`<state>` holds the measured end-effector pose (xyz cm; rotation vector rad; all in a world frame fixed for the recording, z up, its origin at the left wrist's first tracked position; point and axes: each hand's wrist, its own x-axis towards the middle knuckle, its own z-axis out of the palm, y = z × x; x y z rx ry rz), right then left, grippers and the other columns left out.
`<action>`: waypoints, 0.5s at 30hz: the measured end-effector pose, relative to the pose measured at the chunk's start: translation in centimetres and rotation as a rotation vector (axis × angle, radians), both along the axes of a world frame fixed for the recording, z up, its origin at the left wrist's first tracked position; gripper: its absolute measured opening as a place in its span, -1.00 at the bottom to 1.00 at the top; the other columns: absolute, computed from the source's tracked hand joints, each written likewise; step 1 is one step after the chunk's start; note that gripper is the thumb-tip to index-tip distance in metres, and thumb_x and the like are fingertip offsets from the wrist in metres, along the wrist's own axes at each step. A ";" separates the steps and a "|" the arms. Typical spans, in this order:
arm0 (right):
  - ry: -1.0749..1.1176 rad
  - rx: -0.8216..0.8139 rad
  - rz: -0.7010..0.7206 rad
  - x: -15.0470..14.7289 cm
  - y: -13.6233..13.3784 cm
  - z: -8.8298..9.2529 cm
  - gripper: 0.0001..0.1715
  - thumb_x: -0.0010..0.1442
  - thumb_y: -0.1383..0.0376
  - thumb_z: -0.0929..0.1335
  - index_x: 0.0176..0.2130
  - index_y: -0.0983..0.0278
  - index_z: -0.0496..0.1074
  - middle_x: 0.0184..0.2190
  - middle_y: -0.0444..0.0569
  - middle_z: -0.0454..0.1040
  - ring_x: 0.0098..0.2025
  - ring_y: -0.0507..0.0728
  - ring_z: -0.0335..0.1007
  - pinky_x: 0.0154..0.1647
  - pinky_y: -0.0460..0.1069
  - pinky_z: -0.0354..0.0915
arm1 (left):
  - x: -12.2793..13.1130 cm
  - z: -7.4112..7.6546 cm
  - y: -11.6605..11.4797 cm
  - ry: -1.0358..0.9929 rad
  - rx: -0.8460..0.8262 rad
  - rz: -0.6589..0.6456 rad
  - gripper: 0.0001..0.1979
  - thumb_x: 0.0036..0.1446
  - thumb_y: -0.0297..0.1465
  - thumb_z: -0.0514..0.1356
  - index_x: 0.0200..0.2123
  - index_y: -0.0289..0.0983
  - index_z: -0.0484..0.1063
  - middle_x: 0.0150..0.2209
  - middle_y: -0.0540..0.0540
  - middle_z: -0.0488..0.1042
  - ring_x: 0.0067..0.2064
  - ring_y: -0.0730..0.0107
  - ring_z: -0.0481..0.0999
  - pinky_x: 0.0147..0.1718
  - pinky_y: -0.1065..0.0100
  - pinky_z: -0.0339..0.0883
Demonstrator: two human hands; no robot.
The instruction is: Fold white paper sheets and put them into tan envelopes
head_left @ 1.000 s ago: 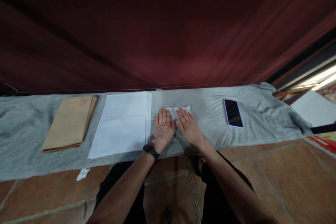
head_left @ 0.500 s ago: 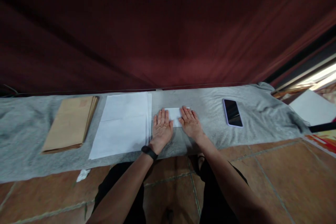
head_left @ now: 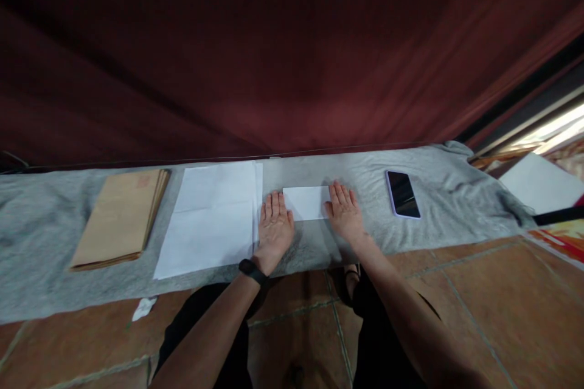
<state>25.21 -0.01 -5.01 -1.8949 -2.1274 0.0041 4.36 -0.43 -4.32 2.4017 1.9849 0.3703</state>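
Observation:
A small folded white paper [head_left: 306, 202] lies flat on the grey cloth [head_left: 41, 225] in front of me. My left hand [head_left: 274, 229] rests flat on the cloth with fingers stretched out, touching the paper's left edge. My right hand [head_left: 345, 213] lies flat too, fingers spread, at the paper's right edge. Neither hand holds anything. A black band [head_left: 250, 270] sits on my left wrist.
A stack of white sheets [head_left: 210, 216] lies left of my hands, and a pile of brown envelopes [head_left: 119, 217] further left. A phone [head_left: 402, 194] lies face up to the right. A dark red curtain hangs behind. Tiled floor and a paper scrap [head_left: 143, 308] are below.
Both hands slid apart from the middle of the folded paper to its left and right ends, uncovering its face.

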 end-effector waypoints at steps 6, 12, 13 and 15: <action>0.064 -0.149 0.343 -2.5 -1.8 0.8 -0.36 0.44 0.12 0.15 0.39 0.30 0.14 0.43 0.07 0.05 0.46 0.20 -0.05 0.45 0.19 -0.06 | 0.3 0.7 -0.6 0.061 -0.060 -0.395 -0.48 0.36 -0.41 -0.04 0.34 -0.42 0.18 0.39 -0.30 0.16 0.42 0.10 0.09 0.36 0.02 0.01; 0.113 -0.169 0.273 -0.7 -1.1 0.9 -0.36 0.38 0.20 0.26 0.37 0.30 0.18 0.40 0.11 0.13 0.42 0.22 0.04 0.43 0.22 0.01 | 0.6 1.4 -0.5 0.152 -0.100 -0.414 -0.53 0.31 -0.54 -0.03 0.26 -0.41 0.30 0.32 -0.36 0.27 0.36 0.08 0.23 0.34 0.04 0.05; 0.121 -0.164 0.275 -0.3 -0.9 0.9 -0.37 0.37 0.21 0.27 0.36 0.30 0.19 0.39 0.11 0.15 0.42 0.21 0.06 0.42 0.21 0.03 | 0.8 1.6 -0.5 0.160 -0.109 -0.411 -0.52 0.29 -0.58 -0.04 0.25 -0.41 0.31 0.31 -0.37 0.28 0.35 0.09 0.25 0.33 0.06 0.07; 0.141 -0.145 0.284 0.1 -0.5 1.0 -0.41 0.37 0.23 0.26 0.34 0.27 0.23 0.37 0.10 0.20 0.40 0.19 0.11 0.40 0.21 0.07 | 1.1 2.0 -0.5 0.164 -0.133 -0.402 -0.50 0.27 -0.62 -0.05 0.24 -0.40 0.32 0.30 -0.37 0.30 0.33 0.11 0.29 0.29 0.11 0.14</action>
